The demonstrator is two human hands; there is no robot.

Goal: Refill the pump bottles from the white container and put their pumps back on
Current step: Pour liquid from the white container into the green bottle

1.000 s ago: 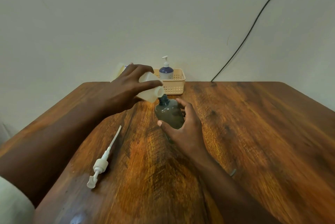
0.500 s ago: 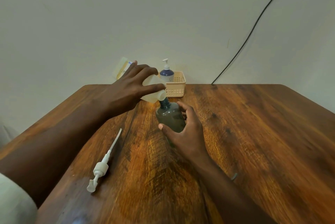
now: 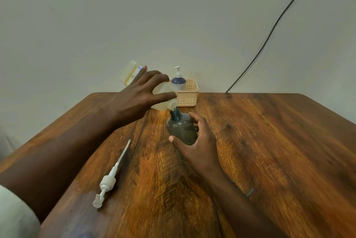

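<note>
The left hand point(image 3: 142, 93) is gripping the white container point(image 3: 163, 96), tipping it so its mouth is pointing down at the open neck of the grey bottle point(image 3: 181, 129), which is standing upright near the middle of the wooden table point(image 3: 269, 151). The mouth seems to be just touching the neck, though the view is too small to be sure. The right hand point(image 3: 198, 145) is curling round the grey bottle from its 4 o'clock side, thumb across the front. A loose white pump point(image 3: 109, 178) is lying flat on the table at 7 o'clock from the bottle, well apart. At 12 o'clock, by the wall, a beige basket point(image 3: 189, 96) is holding a blue pump bottle point(image 3: 178, 81).
</note>
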